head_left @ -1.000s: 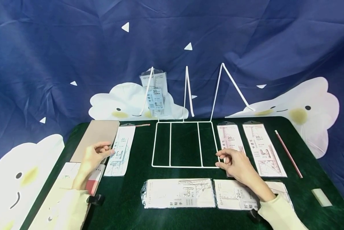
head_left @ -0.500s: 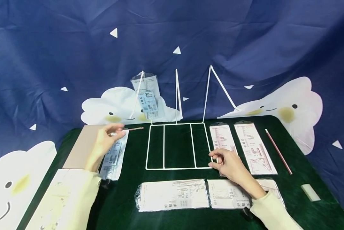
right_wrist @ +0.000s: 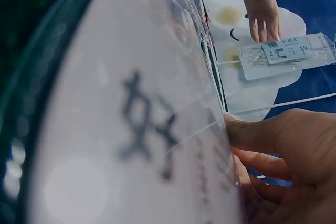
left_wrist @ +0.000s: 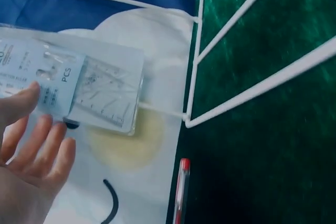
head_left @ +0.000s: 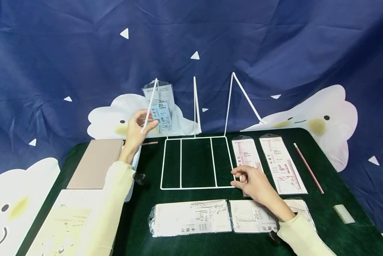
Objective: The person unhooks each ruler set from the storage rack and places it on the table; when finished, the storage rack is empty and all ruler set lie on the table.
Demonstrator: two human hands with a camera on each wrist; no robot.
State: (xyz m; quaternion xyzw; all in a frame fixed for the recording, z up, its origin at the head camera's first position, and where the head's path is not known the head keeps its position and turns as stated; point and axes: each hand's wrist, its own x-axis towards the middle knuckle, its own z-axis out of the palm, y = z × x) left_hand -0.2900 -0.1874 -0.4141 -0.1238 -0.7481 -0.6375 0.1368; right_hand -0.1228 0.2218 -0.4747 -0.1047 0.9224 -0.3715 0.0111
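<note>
A white wire rack (head_left: 198,187) lies on the dark green tabletop, with three slanted prongs rising at its back. On the left prong hangs a clear-bagged ruler set (head_left: 161,113) with a blue label. My left hand (head_left: 137,129) is at the left edge of this ruler set; in the left wrist view its thumb overlaps the label and its fingers stay spread apart. At the rack's front right corner, my right hand (head_left: 255,181) pinches the white wire between thumb and fingers. In the right wrist view, a blurred ruler set package (right_wrist: 131,129) fills the near side.
Two pink-labelled ruler sets, one nearer (head_left: 244,147) and one farther right (head_left: 282,167), lie right of the rack. Ruler sets also lie in front (head_left: 191,217). A pencil (head_left: 308,169) and an eraser (head_left: 344,214) are far right. Left are a brown notebook (head_left: 95,163) and a pen (left_wrist: 181,190).
My left hand has moved up and right, from beside the blue ruler set on the table to the hanging one. My right hand keeps its pinch on the rack. The head view has shifted slightly.
</note>
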